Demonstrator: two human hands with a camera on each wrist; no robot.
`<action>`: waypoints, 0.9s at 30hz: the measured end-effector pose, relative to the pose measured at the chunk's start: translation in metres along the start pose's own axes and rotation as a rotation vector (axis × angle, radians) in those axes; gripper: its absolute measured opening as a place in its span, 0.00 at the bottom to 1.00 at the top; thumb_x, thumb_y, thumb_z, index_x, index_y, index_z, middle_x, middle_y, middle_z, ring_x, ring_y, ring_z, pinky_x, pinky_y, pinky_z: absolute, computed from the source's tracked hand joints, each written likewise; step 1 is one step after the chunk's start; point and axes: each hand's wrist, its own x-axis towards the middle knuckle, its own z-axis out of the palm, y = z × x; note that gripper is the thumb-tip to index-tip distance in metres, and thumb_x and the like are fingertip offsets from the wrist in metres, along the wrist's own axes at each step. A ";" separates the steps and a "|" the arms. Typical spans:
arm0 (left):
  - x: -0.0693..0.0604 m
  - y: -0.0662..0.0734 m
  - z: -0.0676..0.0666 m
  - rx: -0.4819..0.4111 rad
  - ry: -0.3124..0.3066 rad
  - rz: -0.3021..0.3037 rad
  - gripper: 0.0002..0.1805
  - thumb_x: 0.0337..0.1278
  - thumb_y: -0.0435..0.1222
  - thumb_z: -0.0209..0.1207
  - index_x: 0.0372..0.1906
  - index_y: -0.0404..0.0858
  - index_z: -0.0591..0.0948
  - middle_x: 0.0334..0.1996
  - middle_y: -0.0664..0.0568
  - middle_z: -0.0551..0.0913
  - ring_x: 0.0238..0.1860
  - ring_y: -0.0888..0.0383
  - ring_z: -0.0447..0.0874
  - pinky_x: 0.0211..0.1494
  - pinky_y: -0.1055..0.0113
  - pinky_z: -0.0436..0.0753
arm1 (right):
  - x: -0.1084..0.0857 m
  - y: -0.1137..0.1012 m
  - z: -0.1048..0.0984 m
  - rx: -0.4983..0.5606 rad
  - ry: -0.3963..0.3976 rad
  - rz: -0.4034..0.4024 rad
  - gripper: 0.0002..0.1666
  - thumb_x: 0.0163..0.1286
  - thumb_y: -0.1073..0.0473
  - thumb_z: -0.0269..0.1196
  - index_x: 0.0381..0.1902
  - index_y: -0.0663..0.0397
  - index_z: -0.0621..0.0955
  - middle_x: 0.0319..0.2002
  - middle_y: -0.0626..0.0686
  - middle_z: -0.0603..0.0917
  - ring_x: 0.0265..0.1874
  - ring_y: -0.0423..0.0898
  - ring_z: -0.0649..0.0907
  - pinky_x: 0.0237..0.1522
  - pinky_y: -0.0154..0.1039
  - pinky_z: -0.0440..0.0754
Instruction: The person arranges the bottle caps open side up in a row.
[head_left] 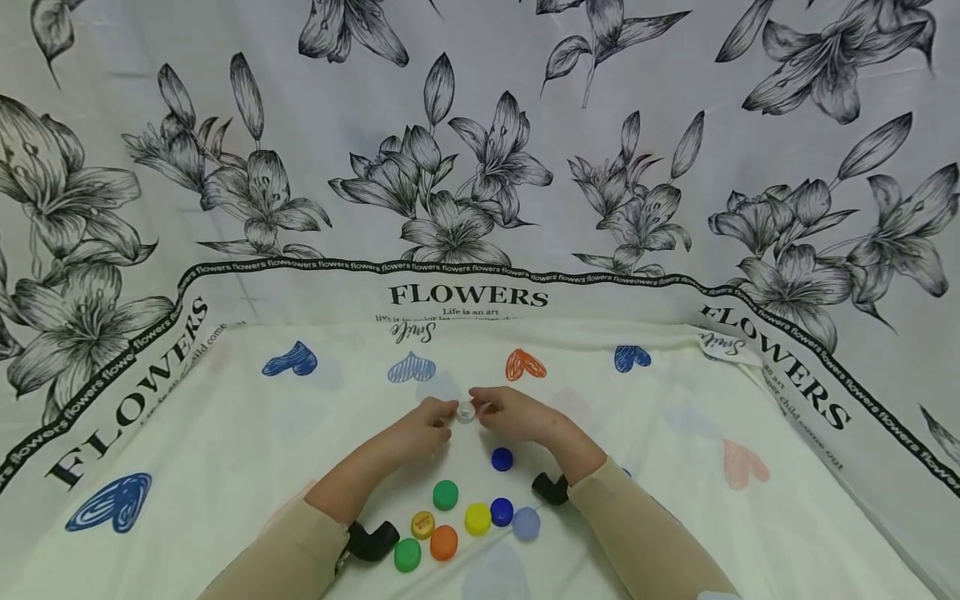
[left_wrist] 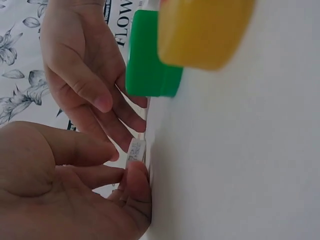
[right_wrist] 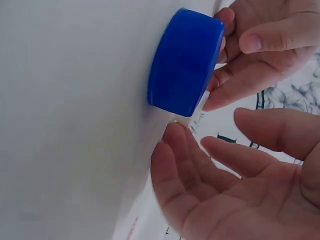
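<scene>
A small white bottle cap (head_left: 466, 411) lies on the cloth between both hands; in the left wrist view, that white cap (left_wrist: 136, 151) shows faint print on its side. At its left edge are the fingertips of my left hand (head_left: 420, 433), with the fingers loosely bent. My right hand (head_left: 517, 415) has its fingertips at the cap's right side, its fingers relaxed. Nearer to me lies a blue cap (head_left: 502, 459), which stands large in front of both hands in the right wrist view and hides part of the left one.
Between the forearms lie green caps (head_left: 446, 495), a gold cap (head_left: 422, 524), an orange cap (head_left: 444, 542), a yellow cap (head_left: 477, 519), another blue cap (head_left: 502, 512) and a pale blue cap (head_left: 527, 523). Behind the heart-printed cloth (head_left: 615, 417) hangs a flower-printed curtain (head_left: 525, 233).
</scene>
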 end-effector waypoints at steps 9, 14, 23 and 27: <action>0.000 0.003 -0.001 -0.049 -0.036 -0.026 0.34 0.69 0.29 0.55 0.78 0.32 0.62 0.68 0.45 0.71 0.56 0.50 0.74 0.58 0.55 0.78 | -0.005 -0.001 0.000 0.044 -0.029 -0.016 0.36 0.77 0.64 0.56 0.80 0.54 0.62 0.72 0.55 0.72 0.66 0.54 0.76 0.65 0.53 0.74; -0.004 0.006 -0.002 0.046 0.036 0.005 0.32 0.68 0.32 0.57 0.75 0.31 0.67 0.63 0.42 0.73 0.53 0.48 0.76 0.58 0.52 0.78 | -0.011 -0.007 -0.006 -0.071 -0.003 -0.005 0.34 0.76 0.64 0.60 0.77 0.55 0.66 0.71 0.58 0.73 0.63 0.54 0.79 0.61 0.52 0.78; -0.001 0.037 0.016 0.322 0.003 0.228 0.15 0.59 0.30 0.69 0.51 0.34 0.86 0.39 0.52 0.85 0.38 0.56 0.79 0.45 0.61 0.82 | -0.036 -0.022 -0.008 -0.456 -0.074 0.147 0.12 0.58 0.59 0.78 0.37 0.48 0.85 0.31 0.45 0.81 0.33 0.44 0.78 0.43 0.42 0.79; 0.003 0.040 0.037 0.336 -0.093 0.275 0.11 0.54 0.28 0.69 0.43 0.37 0.87 0.33 0.56 0.84 0.36 0.57 0.79 0.45 0.60 0.81 | -0.038 -0.022 0.001 -0.539 -0.074 0.109 0.16 0.52 0.61 0.81 0.33 0.51 0.83 0.28 0.44 0.80 0.29 0.43 0.77 0.40 0.38 0.79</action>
